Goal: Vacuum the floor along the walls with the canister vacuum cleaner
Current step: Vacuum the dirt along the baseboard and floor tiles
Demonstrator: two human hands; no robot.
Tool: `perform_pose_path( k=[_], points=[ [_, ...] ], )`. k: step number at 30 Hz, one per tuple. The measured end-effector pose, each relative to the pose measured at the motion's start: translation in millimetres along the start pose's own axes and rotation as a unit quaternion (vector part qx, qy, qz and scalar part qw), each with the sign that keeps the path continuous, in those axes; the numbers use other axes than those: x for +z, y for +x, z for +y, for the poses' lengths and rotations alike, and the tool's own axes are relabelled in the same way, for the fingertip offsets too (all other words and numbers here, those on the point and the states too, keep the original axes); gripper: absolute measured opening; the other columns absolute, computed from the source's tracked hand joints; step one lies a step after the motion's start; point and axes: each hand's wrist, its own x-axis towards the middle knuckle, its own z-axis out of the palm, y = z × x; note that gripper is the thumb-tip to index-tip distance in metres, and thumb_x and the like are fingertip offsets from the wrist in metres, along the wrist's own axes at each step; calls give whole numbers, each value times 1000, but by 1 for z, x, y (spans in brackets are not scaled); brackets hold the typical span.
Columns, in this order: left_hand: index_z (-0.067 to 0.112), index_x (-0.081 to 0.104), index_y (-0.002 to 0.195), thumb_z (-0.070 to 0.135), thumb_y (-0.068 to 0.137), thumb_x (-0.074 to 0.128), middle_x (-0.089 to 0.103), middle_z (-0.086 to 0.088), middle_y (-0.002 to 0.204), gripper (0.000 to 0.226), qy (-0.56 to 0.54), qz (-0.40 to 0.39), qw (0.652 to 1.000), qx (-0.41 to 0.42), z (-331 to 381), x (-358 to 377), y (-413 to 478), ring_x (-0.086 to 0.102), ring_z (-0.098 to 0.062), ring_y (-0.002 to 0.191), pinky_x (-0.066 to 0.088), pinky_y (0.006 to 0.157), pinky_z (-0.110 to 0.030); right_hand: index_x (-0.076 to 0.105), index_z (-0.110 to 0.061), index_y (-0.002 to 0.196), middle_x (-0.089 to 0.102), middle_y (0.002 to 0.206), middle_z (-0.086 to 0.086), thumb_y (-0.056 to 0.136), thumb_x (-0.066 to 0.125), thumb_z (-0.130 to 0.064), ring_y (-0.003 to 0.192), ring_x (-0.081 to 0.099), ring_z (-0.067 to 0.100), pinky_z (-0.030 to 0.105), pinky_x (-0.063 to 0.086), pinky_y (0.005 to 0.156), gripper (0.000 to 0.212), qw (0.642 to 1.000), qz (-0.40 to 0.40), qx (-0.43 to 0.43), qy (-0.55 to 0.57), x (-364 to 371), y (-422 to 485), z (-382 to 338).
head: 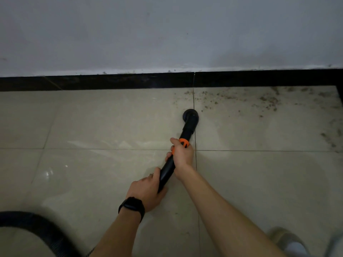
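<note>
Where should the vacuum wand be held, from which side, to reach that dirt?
Grip the wand on its black shaft behind the orange collar, from above, as the right hand does; the left hand wraps the rear end. The shaft slopes down to the round nozzle, so a top grip likely steers it to the dirt.

Two hands (pixel 146 190) (pixel 182 154), one wand (pixel 168 172), one hose (pixel 37 227)

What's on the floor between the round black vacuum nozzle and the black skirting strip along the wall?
Head view: beige floor tile, a grout line, and brown dirt crumbs close to the black skirting strip.
</note>
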Motion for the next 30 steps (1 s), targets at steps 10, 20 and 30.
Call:
perform_pose_path(
  k=[10, 20, 30],
  points=[
    [27, 24, 123, 51, 91, 45, 63, 4, 100, 45, -14, 21, 998, -50, -12, -8, 12, 63, -21, 79, 35, 54, -30, 55, -14, 93, 53, 54, -3, 87, 72, -13, 39, 49, 15, 29, 46, 47, 18, 999, -23, -5, -29, 31, 12, -3],
    [26, 24, 121, 46, 91, 47, 62, 1, 100, 43, -32, 48, 996, -65, -8, -18, 44, 62, -22, 81, 35, 56, -30, 56, -13, 93, 53, 52, -5, 89, 70, -11, 40, 48, 14, 26, 45, 44, 15, 998, -34, -19, -45, 48, 35, -30],
    [25, 24, 115, 41, 91, 52, 62, -1, 98, 40, -43, 50, 995, -75, -11, -39, 70, 59, -24, 77, 36, 57, -32, 56, -12, 90, 53, 52, -4, 89, 69, -11, 40, 48, 14, 27, 46, 45, 13, 998, -33, -32, -44, 66, 55, -47]
  ],
)
